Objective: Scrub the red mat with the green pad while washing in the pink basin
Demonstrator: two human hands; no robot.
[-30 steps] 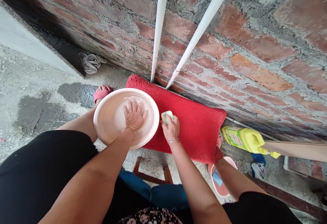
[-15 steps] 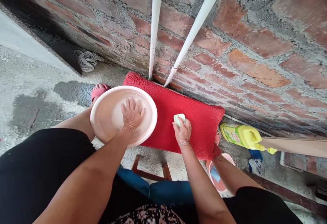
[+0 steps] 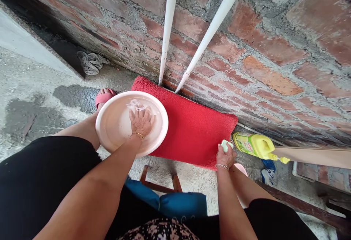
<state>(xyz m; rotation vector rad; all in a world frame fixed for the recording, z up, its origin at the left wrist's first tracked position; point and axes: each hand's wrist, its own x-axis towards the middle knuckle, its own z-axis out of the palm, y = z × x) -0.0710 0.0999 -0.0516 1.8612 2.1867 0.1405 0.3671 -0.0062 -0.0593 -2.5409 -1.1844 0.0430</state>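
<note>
My left hand (image 3: 142, 122) lies with fingers spread inside a pale pink basin (image 3: 99, 134) that holds water. Ripples show on the surface just beyond the fingertips. The basin rests on the left part of a red mat (image 3: 192, 130), which has a fuzzy texture along its left end. At the mat's right end, my right hand (image 3: 226, 156) is closed around a pale green bar of soap (image 3: 227, 145). The underside of the soap and the fingers below it are hidden.
A yellow jug (image 3: 255, 145) stands right of the mat, near the brick wall (image 3: 214, 72). Two white pipes (image 3: 166, 31) run down that wall. A grey rag (image 3: 91, 63) lies at far left. Behind my right leg shows a pink tub (image 3: 241, 168), partly hidden.
My right hand has moved right with the soap, from the middle of the mat to its right end. My left hand stays in the basin, where ripples now show.
</note>
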